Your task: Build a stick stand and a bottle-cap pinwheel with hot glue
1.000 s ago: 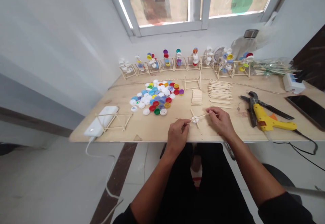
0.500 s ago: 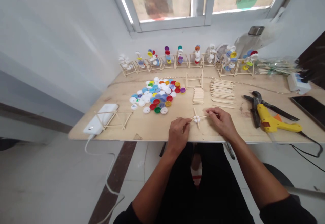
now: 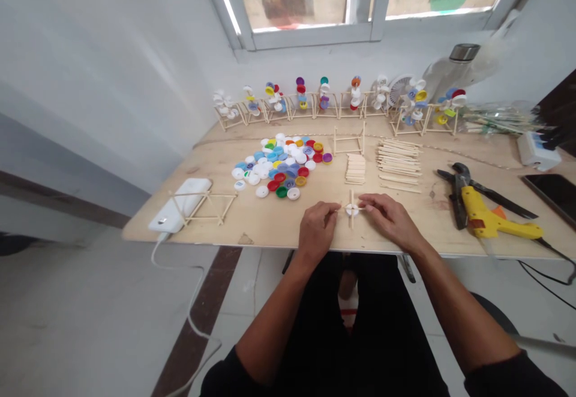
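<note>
A cross of thin wooden sticks [image 3: 352, 220] lies over a white bottle cap [image 3: 350, 210] near the table's front edge. My left hand [image 3: 317, 227] pinches the left end of the crosswise stick. At the opposite end, my right hand [image 3: 387, 217] has its fingertips closed on the same cross. Just beyond are a stack of short sticks [image 3: 355, 169] and a wider stack of long sticks [image 3: 398, 165]. Farther left spreads a pile of coloured bottle caps [image 3: 279, 169].
A yellow glue gun [image 3: 495, 217] and black-handled pliers [image 3: 490, 193] lie at right, near a phone [image 3: 551, 196]. A stick frame [image 3: 204, 210] leans over a white power strip [image 3: 180, 211]. Another stick frame [image 3: 350, 140] stands behind the short sticks. Several cap wheels on stands [image 3: 301, 106] line the wall.
The stick cross has turned slightly, so one stick now points straight away from me. My right fingers have moved closer to the cap. The whole view has shifted a little.
</note>
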Action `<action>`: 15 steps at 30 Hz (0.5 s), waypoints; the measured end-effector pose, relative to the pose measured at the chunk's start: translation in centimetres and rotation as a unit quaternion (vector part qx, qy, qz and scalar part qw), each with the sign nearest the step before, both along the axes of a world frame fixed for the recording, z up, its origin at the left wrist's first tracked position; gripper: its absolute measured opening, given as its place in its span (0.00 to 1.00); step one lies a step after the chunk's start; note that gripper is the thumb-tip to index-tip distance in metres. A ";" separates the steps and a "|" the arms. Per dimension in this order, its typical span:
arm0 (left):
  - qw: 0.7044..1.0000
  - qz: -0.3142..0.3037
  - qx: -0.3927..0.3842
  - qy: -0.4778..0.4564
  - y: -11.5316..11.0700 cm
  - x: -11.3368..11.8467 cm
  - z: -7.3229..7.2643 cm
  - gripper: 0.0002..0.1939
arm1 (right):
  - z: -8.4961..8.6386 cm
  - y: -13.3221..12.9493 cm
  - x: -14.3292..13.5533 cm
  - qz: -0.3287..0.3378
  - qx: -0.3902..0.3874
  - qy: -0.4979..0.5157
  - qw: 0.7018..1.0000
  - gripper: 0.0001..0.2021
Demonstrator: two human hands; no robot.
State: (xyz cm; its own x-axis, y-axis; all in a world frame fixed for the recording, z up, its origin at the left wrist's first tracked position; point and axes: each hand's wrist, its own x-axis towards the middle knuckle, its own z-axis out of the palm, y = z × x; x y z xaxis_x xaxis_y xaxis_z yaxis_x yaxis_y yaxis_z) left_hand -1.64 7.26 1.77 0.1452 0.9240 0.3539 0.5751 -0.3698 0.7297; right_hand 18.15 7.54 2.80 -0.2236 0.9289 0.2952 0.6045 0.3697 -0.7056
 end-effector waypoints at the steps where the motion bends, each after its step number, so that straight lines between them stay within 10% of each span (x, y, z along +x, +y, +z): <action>1: 1.000 -0.002 0.000 0.000 0.1 0.0 0.0 0.09 | 0.0 0.0 0.0 0.003 -0.002 -0.001 1.000 0.15; 15: 1.000 -0.008 0.003 -0.008 0.3 -0.5 -0.5 0.10 | -0.1 0.0 -0.2 -0.026 -0.014 0.021 0.999 0.15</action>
State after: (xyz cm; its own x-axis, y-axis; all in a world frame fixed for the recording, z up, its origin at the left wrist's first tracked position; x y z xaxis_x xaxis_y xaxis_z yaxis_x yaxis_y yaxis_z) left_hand -2.13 7.53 1.30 0.1545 0.9195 0.3615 0.5573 -0.3832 0.7366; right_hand 18.00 7.50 2.74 -0.1626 0.9470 0.2771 0.5923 0.3183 -0.7402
